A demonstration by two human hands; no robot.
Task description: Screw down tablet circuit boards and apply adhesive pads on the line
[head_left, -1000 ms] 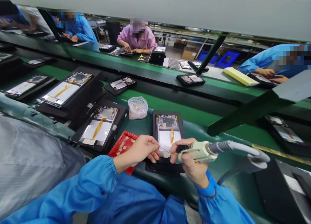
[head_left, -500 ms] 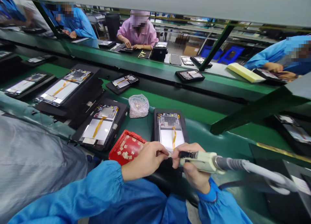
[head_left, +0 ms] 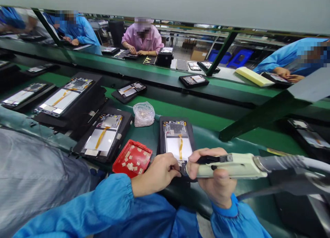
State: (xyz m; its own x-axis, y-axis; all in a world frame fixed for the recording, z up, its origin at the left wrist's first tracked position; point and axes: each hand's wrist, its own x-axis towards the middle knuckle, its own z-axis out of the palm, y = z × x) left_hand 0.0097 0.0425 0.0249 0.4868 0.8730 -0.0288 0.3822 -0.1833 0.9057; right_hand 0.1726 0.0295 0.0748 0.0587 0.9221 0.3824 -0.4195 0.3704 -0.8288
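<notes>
My right hand (head_left: 213, 172) grips a cream soldering iron (head_left: 232, 165) with a grey hose, its tip at the lower edge of an opened tablet (head_left: 177, 140). The tablet lies in a black holder, showing a circuit board, a white panel and a yellow ribbon cable. My left hand (head_left: 160, 172) pinches something thin next to the iron's tip, probably a fine wire, mostly hidden by the fingers. A red tray (head_left: 131, 159) of small tan pads lies just beyond my left hand.
A clear bag of small parts (head_left: 143, 114) lies beyond the tray. Several more opened tablets (head_left: 103, 136) in black holders sit on the green bench. Across it, co-workers (head_left: 143, 38) handle devices. A dark green brace (head_left: 257, 117) crosses at right.
The iron has swung to lie nearly level, with its hose further right. Both hands sit slightly lower in view, and the thin wire is now mostly hidden by my fingers.
</notes>
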